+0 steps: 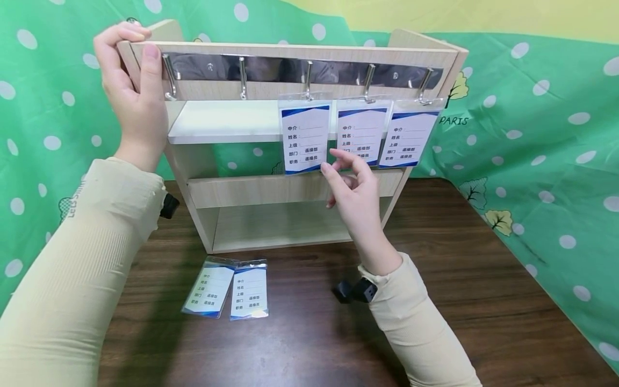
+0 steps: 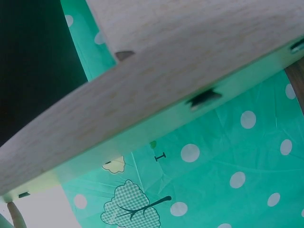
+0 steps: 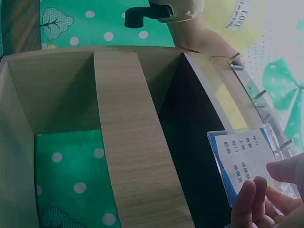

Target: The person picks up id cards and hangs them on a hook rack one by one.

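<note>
My left hand (image 1: 137,91) grips the upper left corner of a pale wooden shelf unit (image 1: 290,191), thumb on the front board and fingers over the side. Along that board runs a metal hook strip (image 1: 280,70). Three clear-sleeved name badges hang from its hooks: a left badge (image 1: 306,137), a middle badge (image 1: 361,122) and a right badge (image 1: 411,137). My right hand (image 1: 355,188) is at the lower edge of the left badge, fingers loosely bent, thumb and fingertips apart. In the right wrist view its thumb overlaps the hanging badge (image 3: 242,161).
Two more badges, a tilted badge (image 1: 209,288) and a straighter badge (image 1: 249,290), lie on the dark wooden table (image 1: 300,344) before the unit. The two leftmost hooks (image 1: 243,78) carry nothing. A green dotted cloth (image 1: 532,134) hangs behind and to the right.
</note>
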`<state>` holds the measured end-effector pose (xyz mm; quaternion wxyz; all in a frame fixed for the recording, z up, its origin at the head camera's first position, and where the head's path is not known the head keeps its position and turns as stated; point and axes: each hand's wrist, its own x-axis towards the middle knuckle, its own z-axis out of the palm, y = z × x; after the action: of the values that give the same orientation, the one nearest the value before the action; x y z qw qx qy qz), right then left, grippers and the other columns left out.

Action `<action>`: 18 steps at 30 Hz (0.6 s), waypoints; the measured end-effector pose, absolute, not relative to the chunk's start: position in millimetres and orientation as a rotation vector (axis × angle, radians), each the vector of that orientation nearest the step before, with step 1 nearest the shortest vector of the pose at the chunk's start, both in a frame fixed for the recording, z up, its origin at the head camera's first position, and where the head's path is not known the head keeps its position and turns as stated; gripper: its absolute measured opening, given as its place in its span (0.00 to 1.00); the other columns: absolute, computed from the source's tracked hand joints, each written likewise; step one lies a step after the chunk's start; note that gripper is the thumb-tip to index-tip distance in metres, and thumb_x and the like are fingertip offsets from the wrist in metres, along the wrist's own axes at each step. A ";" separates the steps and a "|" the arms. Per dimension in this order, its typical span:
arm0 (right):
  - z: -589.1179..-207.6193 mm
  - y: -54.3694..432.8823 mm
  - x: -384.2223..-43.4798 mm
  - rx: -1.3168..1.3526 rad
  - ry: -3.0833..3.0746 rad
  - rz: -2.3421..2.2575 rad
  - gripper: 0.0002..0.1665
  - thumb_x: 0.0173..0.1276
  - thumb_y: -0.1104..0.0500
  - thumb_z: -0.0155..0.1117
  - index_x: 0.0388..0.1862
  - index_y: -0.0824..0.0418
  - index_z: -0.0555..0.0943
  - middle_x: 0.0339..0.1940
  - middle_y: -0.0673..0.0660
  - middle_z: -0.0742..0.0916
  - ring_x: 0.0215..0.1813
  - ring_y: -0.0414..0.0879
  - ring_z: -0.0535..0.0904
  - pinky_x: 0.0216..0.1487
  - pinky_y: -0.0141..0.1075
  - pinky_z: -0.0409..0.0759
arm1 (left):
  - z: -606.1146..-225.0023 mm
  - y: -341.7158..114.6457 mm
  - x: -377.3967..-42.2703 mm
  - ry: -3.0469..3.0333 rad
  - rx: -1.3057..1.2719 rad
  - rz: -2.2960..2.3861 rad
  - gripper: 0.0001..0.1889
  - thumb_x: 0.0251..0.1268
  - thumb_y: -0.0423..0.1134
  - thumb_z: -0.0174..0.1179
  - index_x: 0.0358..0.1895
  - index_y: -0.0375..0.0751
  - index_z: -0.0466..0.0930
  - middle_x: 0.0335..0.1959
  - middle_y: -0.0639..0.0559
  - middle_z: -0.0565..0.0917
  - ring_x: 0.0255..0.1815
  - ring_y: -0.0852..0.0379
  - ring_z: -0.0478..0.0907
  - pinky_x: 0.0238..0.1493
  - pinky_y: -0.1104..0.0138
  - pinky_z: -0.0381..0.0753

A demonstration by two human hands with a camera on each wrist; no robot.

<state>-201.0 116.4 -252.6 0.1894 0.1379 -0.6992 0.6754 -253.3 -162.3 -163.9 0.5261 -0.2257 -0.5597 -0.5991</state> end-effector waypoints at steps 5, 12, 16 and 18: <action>-256.7 117.6 -196.2 0.348 -1.958 1.964 0.20 0.71 0.62 0.61 0.61 0.63 0.77 0.38 0.48 0.77 0.16 0.38 0.69 0.21 0.28 0.74 | -164.1 -162.6 -253.9 -1.338 -0.541 -1.431 0.07 0.65 0.30 0.48 0.41 0.46 0.71 0.47 0.54 0.76 0.60 0.53 0.72 0.66 0.68 0.69; -266.7 117.5 -192.8 0.334 -1.927 2.028 0.20 0.71 0.64 0.61 0.60 0.65 0.77 0.36 0.46 0.79 0.16 0.37 0.69 0.21 0.28 0.74 | -164.3 -163.0 -254.2 -1.340 -0.536 -1.421 0.07 0.65 0.30 0.48 0.40 0.46 0.71 0.47 0.55 0.76 0.60 0.53 0.72 0.66 0.68 0.68; -273.7 115.8 -191.1 0.314 -1.910 2.070 0.20 0.71 0.65 0.60 0.60 0.67 0.77 0.34 0.45 0.81 0.15 0.37 0.69 0.21 0.28 0.74 | -164.1 -163.3 -254.3 -1.342 -0.539 -1.423 0.07 0.65 0.30 0.48 0.41 0.46 0.71 0.47 0.55 0.76 0.61 0.53 0.72 0.66 0.68 0.68; -276.9 114.8 -190.6 0.305 -1.902 2.093 0.20 0.71 0.65 0.60 0.60 0.68 0.76 0.33 0.45 0.81 0.15 0.37 0.69 0.21 0.28 0.74 | -164.0 -163.3 -254.4 -1.341 -0.540 -1.427 0.07 0.65 0.30 0.48 0.41 0.46 0.71 0.47 0.55 0.76 0.61 0.53 0.72 0.66 0.68 0.69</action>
<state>-190.6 114.8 -276.9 0.1481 0.1059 -0.6612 0.7278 -254.4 -163.3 -164.0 0.5270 -0.2259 -0.5609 -0.5971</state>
